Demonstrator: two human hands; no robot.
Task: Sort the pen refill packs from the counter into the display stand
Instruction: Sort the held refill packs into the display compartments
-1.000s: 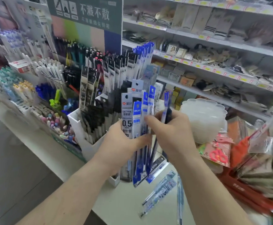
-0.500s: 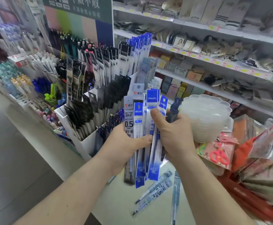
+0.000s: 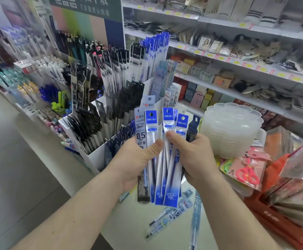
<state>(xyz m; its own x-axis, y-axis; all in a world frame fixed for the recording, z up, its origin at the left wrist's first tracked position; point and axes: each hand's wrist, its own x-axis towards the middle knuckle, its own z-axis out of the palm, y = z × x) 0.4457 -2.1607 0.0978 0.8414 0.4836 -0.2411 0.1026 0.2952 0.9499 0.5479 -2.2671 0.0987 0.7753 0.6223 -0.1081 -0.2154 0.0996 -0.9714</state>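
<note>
Since a second ago I've fanned the refill packs (image 3: 162,150) wider, and my right hand (image 3: 190,156) has drawn the blue-headed ones toward itself while my left hand (image 3: 138,159) keeps its thumb pinched over the grey 0.5 pack (image 3: 140,130). Both hands are close together, each clamped on the upright fan, long axes near vertical. The display stand (image 3: 96,156) lies just ahead and left, nearer my left hand, with its blue row at the back; two loose packs (image 3: 172,215) lie on the counter (image 3: 129,226) below.
</note>
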